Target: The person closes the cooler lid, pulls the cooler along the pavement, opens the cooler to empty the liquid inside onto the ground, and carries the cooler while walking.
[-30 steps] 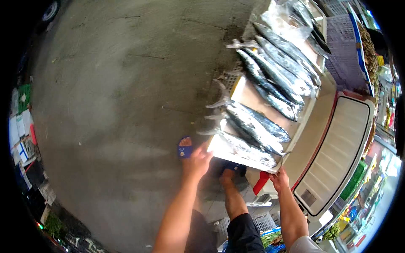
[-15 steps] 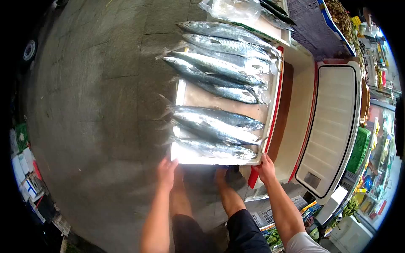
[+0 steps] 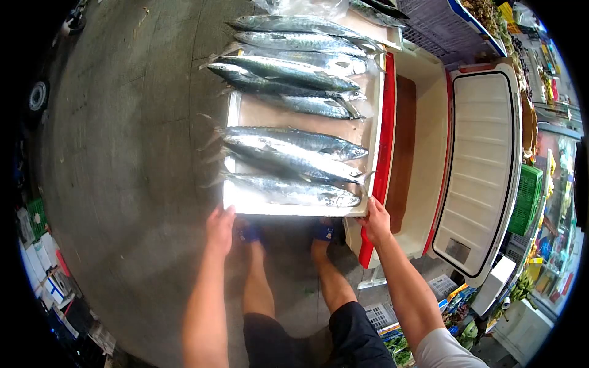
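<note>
A shallow white tray (image 3: pixel 282 210) full of silvery fish is held out in front of me. My left hand (image 3: pixel 219 232) grips its near left corner, fingers closed and partly hidden by the rim. At the near right corner, my right hand (image 3: pixel 376 221) is closed on the same tray. Several long fish (image 3: pixel 294 195) lie crosswise in it, in a near group and a far group (image 3: pixel 288 76), with bare tray bottom (image 3: pixel 294 113) between them. Some tails and heads stick out over the left side. The tray's right side overlaps the red rim of a large cooler (image 3: pixel 426 135).
The cooler's white lid (image 3: pixel 481 165) hangs open on the right. Beyond the tray are a plastic bag (image 3: pixel 310 7) and more fish (image 3: pixel 375 13). A green crate (image 3: pixel 526 199) and produce stand at right. Grey paving (image 3: pixel 129 184) stretches left; my feet (image 3: pixel 323 232) are below the tray.
The tray has shifted left in both my hands, baring more of the cooler's red rim. The whole scene sits higher in view, and my feet now show below the tray.
</note>
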The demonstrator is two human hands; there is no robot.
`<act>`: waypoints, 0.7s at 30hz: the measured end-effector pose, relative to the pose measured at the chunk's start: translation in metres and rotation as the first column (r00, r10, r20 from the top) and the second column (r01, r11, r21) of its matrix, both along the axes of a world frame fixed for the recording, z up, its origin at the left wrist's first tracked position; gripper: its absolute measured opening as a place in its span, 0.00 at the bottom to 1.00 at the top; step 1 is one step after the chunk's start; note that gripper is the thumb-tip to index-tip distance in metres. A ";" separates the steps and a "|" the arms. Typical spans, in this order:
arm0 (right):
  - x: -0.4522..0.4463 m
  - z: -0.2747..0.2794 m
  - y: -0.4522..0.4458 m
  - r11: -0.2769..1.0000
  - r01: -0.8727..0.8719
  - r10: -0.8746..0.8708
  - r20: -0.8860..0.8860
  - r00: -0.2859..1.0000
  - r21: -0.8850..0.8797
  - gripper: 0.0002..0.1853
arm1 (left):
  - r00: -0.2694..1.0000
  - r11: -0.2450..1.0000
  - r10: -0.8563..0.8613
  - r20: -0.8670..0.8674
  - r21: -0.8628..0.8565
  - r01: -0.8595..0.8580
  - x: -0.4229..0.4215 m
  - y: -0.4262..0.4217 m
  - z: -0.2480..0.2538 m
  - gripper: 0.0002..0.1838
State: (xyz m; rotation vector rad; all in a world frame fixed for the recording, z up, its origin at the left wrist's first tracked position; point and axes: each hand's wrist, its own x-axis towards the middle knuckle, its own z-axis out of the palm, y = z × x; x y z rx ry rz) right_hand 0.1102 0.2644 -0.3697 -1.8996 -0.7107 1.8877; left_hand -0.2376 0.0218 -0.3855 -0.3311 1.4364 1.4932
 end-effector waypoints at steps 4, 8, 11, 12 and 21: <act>0.000 -0.006 -0.006 1.000 0.029 -0.029 -0.016 0.999 0.000 0.22 | 0.997 0.997 -0.036 0.066 0.071 0.031 0.002 -0.010 -0.011 0.23; 0.014 0.006 -0.031 0.993 0.116 -0.115 -0.047 0.992 0.024 0.23 | 0.965 0.997 0.067 0.255 0.028 -0.077 0.016 -0.007 -0.004 0.30; 0.076 0.015 -0.091 0.999 0.050 -0.050 0.173 0.984 0.003 0.27 | 0.955 1.000 -0.009 0.296 0.004 0.008 0.028 -0.023 0.019 0.42; 0.091 0.032 -0.113 1.000 0.010 -0.010 0.246 0.969 0.003 0.27 | 0.959 0.992 -0.100 0.267 -0.049 0.117 0.035 -0.025 0.033 0.44; 0.273 0.125 -0.252 0.617 -0.703 0.661 0.718 0.218 -0.354 0.31 | 0.771 0.509 -0.582 0.259 -0.623 0.593 0.058 -0.223 0.122 0.44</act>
